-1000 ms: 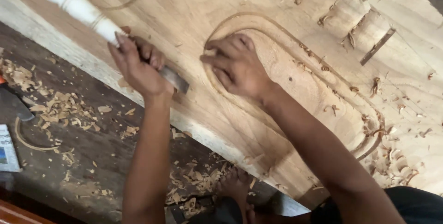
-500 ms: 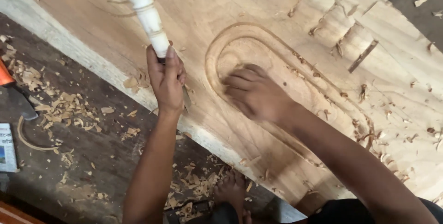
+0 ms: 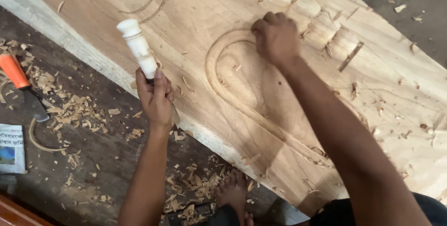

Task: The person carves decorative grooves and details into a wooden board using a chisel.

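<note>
Carving a wooden panel (image 3: 288, 128) — chisel lifted clear.

The left hand (image 3: 156, 98) is gripping a white-handled chisel (image 3: 138, 49) above the panel's edge; the right hand (image 3: 275, 37) is resting, fingers curled, on the carved oval groove (image 3: 219, 74).

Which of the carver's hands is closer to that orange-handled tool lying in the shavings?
Left. The left hand, holding a white-handled chisel, is at the plank's edge, nearer the orange-handled tool. The right hand rests far off on the carved plank.

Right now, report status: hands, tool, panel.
Left hand in a closed grip on white-handled chisel. Right hand on carved wooden panel. Shavings litter floor.
</note>
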